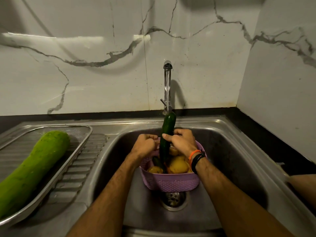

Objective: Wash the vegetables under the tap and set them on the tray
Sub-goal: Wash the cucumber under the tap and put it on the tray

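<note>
Cucumber: upright, tip under running tap.
Right hand: fingers wrapped round its middle.
Left hand: curled just beside it; contact unclear.

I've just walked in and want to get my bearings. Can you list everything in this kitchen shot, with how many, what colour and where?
Cucumber: one, dark green, held upright under the running water.
Tap: one, chrome, behind the sink, running.
Basket: one, lilac plastic, in the sink.
Vegetables in basket: several, yellowish, plus one dark green; exact count unclear.
Gourd: one, light green, lying on the tray.
Tray: one, steel mesh, on the draining board to the left.
Sink: one, stainless steel, centre.
Drain: one, metal, sink bottom.
Wall: white marble with grey veins.
Left hand: curled beside the cucumber.
Right hand: grips the cucumber; bands on wrist.
</note>
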Motion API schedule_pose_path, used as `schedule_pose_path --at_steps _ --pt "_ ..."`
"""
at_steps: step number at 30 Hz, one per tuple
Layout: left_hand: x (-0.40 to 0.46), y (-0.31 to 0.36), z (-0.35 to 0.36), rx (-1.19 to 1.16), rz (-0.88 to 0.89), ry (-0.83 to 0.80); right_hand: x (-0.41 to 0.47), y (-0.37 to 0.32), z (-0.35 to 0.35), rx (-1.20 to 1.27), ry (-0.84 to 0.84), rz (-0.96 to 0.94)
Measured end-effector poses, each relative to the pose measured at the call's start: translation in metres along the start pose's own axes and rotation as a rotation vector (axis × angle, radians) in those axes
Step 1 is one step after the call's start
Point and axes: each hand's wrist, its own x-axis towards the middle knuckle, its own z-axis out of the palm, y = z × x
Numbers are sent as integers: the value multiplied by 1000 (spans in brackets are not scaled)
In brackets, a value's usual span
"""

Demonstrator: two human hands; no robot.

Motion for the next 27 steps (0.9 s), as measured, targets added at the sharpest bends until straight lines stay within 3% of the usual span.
schedule_pose_path --at_steps 4,9,16,23,27 --pt "7 -10 2 300 -29 -116 2 1 1 290 -61 120" --pt "4 -12 13 505 47 87 1 0 8 430 -35 199" --pt "-5 -7 19 518 3 222 6 -5 33 606 -86 237" --pt "-10 -3 16 500 -28 214 15 -34 30 996 -100 256" --pt "-8 -6 18 496 -31 227 23 -32 39 1087 -67 280"
